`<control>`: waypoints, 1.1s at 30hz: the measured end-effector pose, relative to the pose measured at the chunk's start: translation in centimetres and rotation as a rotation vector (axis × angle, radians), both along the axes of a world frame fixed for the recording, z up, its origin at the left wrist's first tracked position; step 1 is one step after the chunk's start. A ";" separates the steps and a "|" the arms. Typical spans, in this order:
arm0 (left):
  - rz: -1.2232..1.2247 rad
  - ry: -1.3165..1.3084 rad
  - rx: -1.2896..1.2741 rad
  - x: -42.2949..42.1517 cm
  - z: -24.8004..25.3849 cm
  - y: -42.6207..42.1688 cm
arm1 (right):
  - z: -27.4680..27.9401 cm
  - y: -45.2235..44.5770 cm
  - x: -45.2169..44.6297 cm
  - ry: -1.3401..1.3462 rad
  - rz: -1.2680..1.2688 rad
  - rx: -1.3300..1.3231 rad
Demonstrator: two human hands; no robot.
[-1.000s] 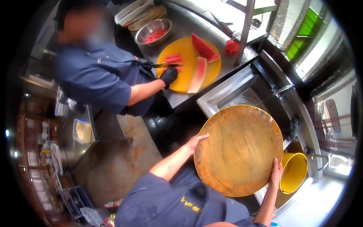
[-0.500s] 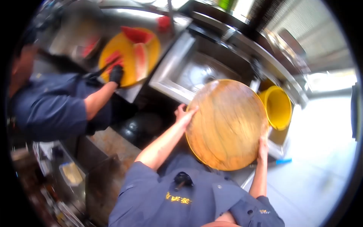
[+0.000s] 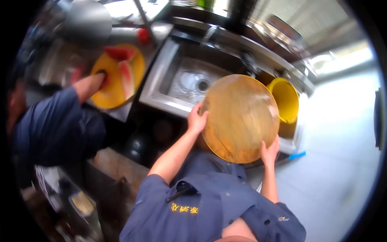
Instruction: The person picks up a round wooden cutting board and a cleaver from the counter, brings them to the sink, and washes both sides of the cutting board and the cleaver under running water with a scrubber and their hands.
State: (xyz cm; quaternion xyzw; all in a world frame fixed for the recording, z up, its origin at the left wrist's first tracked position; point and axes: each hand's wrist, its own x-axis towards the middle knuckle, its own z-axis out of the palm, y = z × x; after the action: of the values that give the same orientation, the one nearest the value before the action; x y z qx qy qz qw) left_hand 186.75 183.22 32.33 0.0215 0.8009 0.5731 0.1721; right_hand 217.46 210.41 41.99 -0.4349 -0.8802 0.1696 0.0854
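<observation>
A large round cutting board (image 3: 242,117), brown and worn with a yellow rim, is held in front of my body, by the sink. My left hand (image 3: 196,119) grips its left edge, thumb on the face and the other fingers behind. At the lower right edge, my right hand (image 3: 270,151) grips it too, with its thumb on the board. The board overlaps the right part of the metal sink (image 3: 161,99) beyond it. A yellow bucket (image 3: 285,101) sits just right of the board.
On the left, a co-worker's arm (image 3: 86,86) reaches over a round yellow board (image 3: 111,97) with watermelon pieces (image 3: 127,78). A faucet (image 3: 209,35) stands behind the sink. A blue-ended object (image 3: 297,155) lies near the pale floor (image 3: 326,177) at right.
The cutting board has turned in my hands and my right hand now sits lower on its edge. The co-worker's hand has shifted over the watermelon. The whole view has swung.
</observation>
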 end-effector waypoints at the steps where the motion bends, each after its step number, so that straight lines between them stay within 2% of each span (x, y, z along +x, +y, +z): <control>1: 0.010 -0.034 -0.092 0.9 3.9 -1.3 | 0.3 1.3 -0.6 0.021 0.119 0.056; 2: 0.075 0.022 -0.037 2.2 3.5 -2.1 | 1.8 2.7 -1.7 0.007 0.194 0.066; 3: 0.114 0.114 -0.164 3.4 5.2 -3.2 | 2.8 4.1 -3.1 0.021 0.247 0.071; 7: 0.192 -0.236 -0.452 9.5 9.2 -11.7 | 4.1 9.5 -9.7 0.047 0.410 0.022; 9: 0.130 -0.255 -0.714 15.3 9.0 -16.7 | 3.9 11.9 -12.8 0.053 0.499 0.002; 10: 0.123 -0.289 -0.850 18.8 9.1 -19.0 | 6.8 10.8 -14.6 0.013 0.481 -0.062; 11: 0.115 -0.333 -0.982 22.4 9.3 -21.4 | 5.9 11.9 -16.1 0.015 0.542 -0.155; 13: 0.258 -0.567 -1.062 29.5 9.4 -25.2 | 7.4 11.1 -19.4 -0.051 0.650 -0.328; 14: 0.367 -0.612 -1.072 33.3 8.8 -27.1 | 7.8 9.5 -20.8 -0.051 0.700 -0.328; 16: 0.515 -0.717 -1.035 40.4 7.0 -30.8 | 9.2 4.9 -23.8 0.144 0.803 -1.026; 17: 0.552 -0.773 -0.987 43.4 6.0 -32.0 | 11.1 1.1 -24.6 0.131 0.848 -1.018; 18: 0.591 -0.785 -0.959 46.9 4.8 -32.1 | 13.7 -4.2 -24.4 0.135 0.839 -1.301; 19: 0.777 -0.721 -0.937 49.9 3.3 -32.0 | 15.2 -9.1 -24.1 0.130 0.817 -1.584; 21: 0.885 -0.878 -0.793 51.6 3.2 -33.5 | 12.4 -17.8 -23.8 0.151 0.923 -1.951; 22: 0.939 -0.957 -0.727 52.2 3.6 -34.2 | 12.1 -23.2 -23.1 -0.140 0.932 -1.919; 23: 0.859 -1.056 -0.742 52.7 2.1 -35.0 | 12.1 -28.6 -22.4 -0.425 0.930 -1.858; 24: 0.846 -1.048 -0.759 52.7 2.2 -35.4 | 12.4 -33.7 -20.5 -0.656 1.471 -1.077; 25: 0.823 -1.082 -0.725 52.7 1.2 -37.9 | 12.1 -39.9 -19.3 -0.767 1.811 -0.177; 27: 0.891 -1.066 -0.696 51.8 -0.2 -45.0 | 8.6 -50.4 -18.8 -0.853 2.101 0.422; 28: 0.750 -1.019 -0.704 52.8 -0.3 -47.5 | 7.2 -52.3 -17.2 -0.603 1.967 -0.185; 29: 0.609 -0.969 -0.709 53.0 0.0 -49.3 | 9.8 -56.0 -16.8 -0.600 1.821 -0.578; 30: 0.682 -0.943 -0.685 51.5 -0.1 -51.7 | 9.8 -59.1 -18.2 -0.564 1.831 -0.606; 31: 0.737 -0.906 -0.689 49.1 1.9 -56.1 | 9.2 -62.2 -19.0 -0.505 1.820 -0.656; 32: 0.858 -0.926 -0.671 47.7 3.2 -58.9 | 8.9 -63.9 -20.3 -0.524 1.966 -0.520; 33: 0.851 -0.920 -0.684 47.1 3.8 -61.7 | 9.2 -65.5 -21.0 -0.633 2.011 -0.353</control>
State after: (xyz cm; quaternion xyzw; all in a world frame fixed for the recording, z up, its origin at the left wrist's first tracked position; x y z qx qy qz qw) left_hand 233.80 121.52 36.14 -0.5920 0.7209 0.2582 0.2513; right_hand 196.44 144.94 51.21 0.4604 -0.7797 0.1666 -0.3903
